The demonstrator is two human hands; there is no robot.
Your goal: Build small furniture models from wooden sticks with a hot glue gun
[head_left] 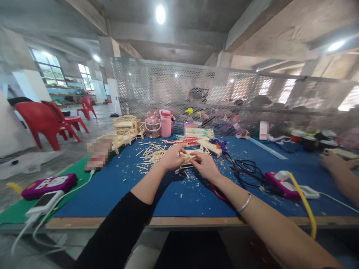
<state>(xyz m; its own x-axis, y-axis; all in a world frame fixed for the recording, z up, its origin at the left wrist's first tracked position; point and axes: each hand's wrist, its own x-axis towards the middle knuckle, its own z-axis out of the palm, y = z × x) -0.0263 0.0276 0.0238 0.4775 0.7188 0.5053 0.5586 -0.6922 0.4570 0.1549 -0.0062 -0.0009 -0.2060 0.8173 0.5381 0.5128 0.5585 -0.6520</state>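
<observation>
My left hand (173, 157) and my right hand (205, 165) meet over the blue table cover (117, 186), both closed on a small frame of thin wooden sticks (188, 157). The fingers pinch it from either side, just above the table. A heap of loose wooden sticks (151, 154) lies just to the left of my left hand. A blue glue gun (220, 144) rests behind my right hand, its black cable (246, 172) running off to the right.
Finished stick models (126, 130) stand at the back left beside two pink bottles (159, 124). A purple power strip (49, 185) and a phone (45, 201) lie at left, another purple strip (280, 183) at right. Another person's hand (332, 161) rests at far right. A mesh screen (224, 93) closes the back.
</observation>
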